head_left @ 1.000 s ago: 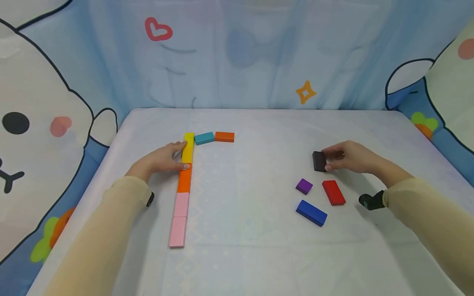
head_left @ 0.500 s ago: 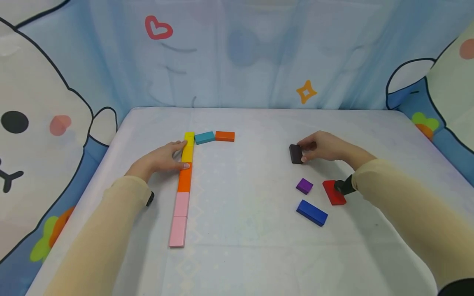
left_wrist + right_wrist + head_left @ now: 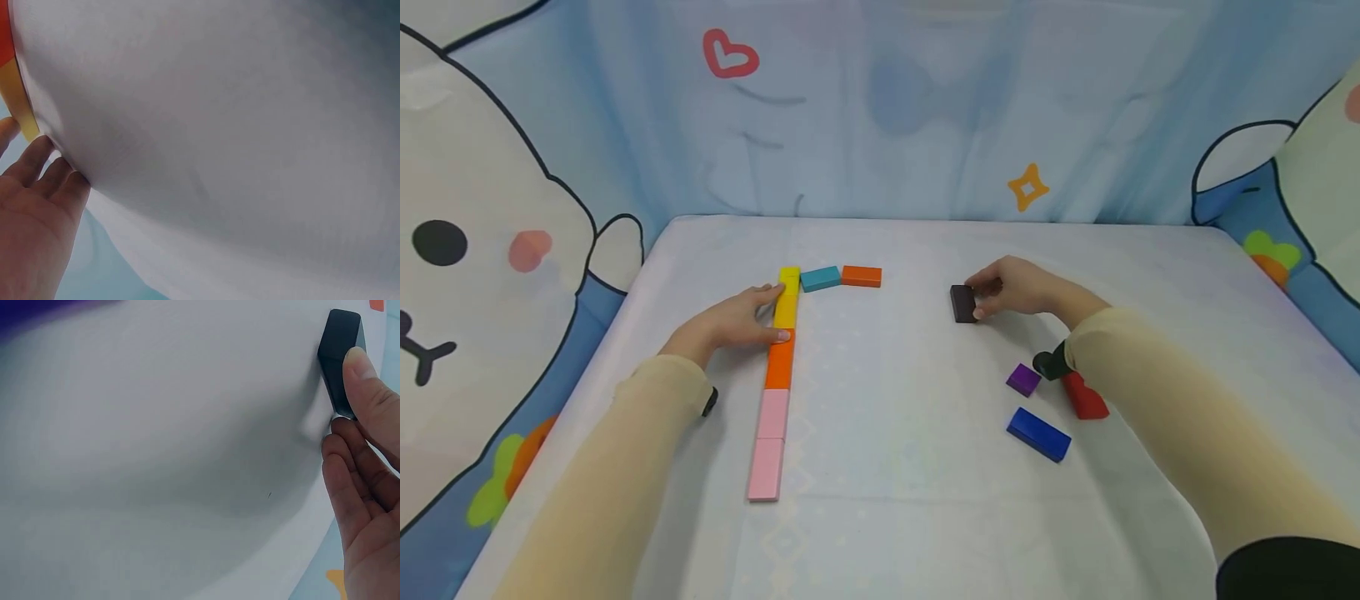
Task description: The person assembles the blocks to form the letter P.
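Note:
In the head view my right hand (image 3: 1015, 287) pinches a black block (image 3: 963, 304) between thumb and fingers. The right wrist view has the thumb (image 3: 369, 387) along one side of that black block (image 3: 337, 356). My left hand (image 3: 730, 321) rests at a row of blocks, its thumb where the yellow block (image 3: 786, 310) meets the orange block (image 3: 779, 362) and its index fingertip farther up the yellow. Its fingers (image 3: 37, 159) are fairly straight and touch the white cloth in the left wrist view. Two pink blocks (image 3: 767, 467) continue the row towards me.
A teal block (image 3: 821, 279) and another orange block (image 3: 861, 277) run rightward from the row's far end. Near my right forearm lie a purple block (image 3: 1023, 380), a blue block (image 3: 1038, 434) and a red block (image 3: 1085, 398), partly hidden. A blue printed curtain (image 3: 925, 125) hangs behind the table.
My right hand has moved left and slightly away from me with the black block, and its sleeve and wrist now partly cover the red block. The left hand stays in place.

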The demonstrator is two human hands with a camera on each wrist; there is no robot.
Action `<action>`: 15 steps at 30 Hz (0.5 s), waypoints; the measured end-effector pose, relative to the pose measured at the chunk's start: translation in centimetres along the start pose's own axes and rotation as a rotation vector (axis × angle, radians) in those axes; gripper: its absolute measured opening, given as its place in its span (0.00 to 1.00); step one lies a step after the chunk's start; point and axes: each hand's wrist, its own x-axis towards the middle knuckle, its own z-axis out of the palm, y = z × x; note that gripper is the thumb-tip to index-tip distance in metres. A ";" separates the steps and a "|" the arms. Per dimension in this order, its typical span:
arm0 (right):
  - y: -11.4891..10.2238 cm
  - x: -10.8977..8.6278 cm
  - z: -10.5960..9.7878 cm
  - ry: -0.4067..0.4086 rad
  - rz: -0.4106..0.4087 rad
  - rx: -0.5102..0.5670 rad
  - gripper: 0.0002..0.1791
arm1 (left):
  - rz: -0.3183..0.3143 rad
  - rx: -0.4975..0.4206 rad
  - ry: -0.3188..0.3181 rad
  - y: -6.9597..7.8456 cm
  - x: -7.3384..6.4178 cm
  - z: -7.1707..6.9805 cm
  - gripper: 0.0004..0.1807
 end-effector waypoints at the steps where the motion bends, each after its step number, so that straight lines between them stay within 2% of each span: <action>1: -0.1 0.2 0.0 0.000 0.000 0.007 0.31 | 0.000 -0.001 0.001 0.0 0.0 0.0 0.49; 15: -1.8 3.1 0.7 -0.002 -0.014 0.046 0.31 | -0.004 0.006 0.019 -0.2 0.5 0.2 0.49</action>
